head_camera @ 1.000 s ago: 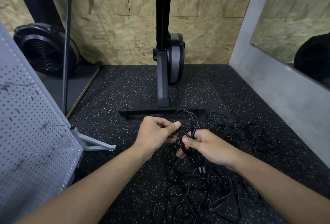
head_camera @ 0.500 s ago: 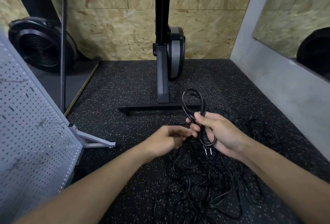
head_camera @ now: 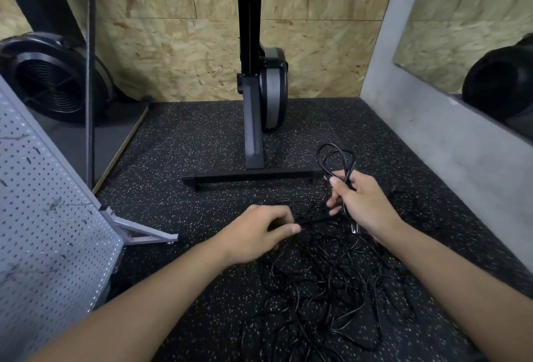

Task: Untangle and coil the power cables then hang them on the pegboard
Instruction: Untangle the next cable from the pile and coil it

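Note:
A tangle of thin black power cables (head_camera: pixel 326 289) lies on the speckled black floor in front of me. My right hand (head_camera: pixel 360 206) grips a small coil of black cable (head_camera: pixel 336 159) whose loops stick up above the fist; a plug end hangs below the palm. My left hand (head_camera: pixel 256 232) pinches a straight run of the same cable between thumb and fingers, just left of the right hand. A grey pegboard (head_camera: pixel 49 232) leans on its stand at the left edge.
A black exercise machine (head_camera: pixel 259 96) stands upright in the middle with its base bar (head_camera: pixel 251 178) across the floor. A black fan housing (head_camera: pixel 52 79) sits at the back left. Chipboard wall behind, grey wall (head_camera: pixel 450 142) and mirror on the right.
My right hand has carried the coil to the right and slightly up. My left hand has slid left along the cable, drawing a length out of the tangle.

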{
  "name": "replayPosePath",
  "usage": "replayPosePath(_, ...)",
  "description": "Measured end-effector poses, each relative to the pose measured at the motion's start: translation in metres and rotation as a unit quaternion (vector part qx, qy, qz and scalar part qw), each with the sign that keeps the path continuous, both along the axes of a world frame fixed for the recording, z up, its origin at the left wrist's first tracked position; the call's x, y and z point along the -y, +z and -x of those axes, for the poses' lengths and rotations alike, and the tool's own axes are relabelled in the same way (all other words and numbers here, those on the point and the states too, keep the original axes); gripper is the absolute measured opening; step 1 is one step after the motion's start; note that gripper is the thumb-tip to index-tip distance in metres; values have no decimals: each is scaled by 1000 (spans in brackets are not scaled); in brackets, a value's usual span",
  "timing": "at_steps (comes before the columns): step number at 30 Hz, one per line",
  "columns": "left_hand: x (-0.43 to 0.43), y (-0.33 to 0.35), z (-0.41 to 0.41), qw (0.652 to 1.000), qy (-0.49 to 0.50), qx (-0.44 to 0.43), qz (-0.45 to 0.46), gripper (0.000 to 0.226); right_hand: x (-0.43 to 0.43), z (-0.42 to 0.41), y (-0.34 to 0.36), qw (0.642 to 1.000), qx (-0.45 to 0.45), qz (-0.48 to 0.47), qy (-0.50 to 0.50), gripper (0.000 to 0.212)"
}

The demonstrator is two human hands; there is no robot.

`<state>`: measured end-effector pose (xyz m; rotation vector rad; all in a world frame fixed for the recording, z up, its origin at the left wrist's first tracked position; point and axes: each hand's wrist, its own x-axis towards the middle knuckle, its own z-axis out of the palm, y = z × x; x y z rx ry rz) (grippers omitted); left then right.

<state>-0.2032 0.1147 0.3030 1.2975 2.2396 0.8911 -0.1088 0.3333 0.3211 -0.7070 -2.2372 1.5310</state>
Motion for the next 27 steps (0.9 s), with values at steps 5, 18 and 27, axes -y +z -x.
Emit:
replayPosePath(5, -6, 12, -9, 988, -33, -122, -86, 18, 8, -1, 3, 979, 94, -164, 75, 22)
replayPosePath(18, 5, 18, 0, 966, 76, -154, -194, 63, 32, -15, 21, 919, 201, -86, 329, 30)
replayPosePath(27, 0, 26, -3, 977, 108, -155, -102, 39, 41, -21, 19, 883, 219, -216, 355, 25)
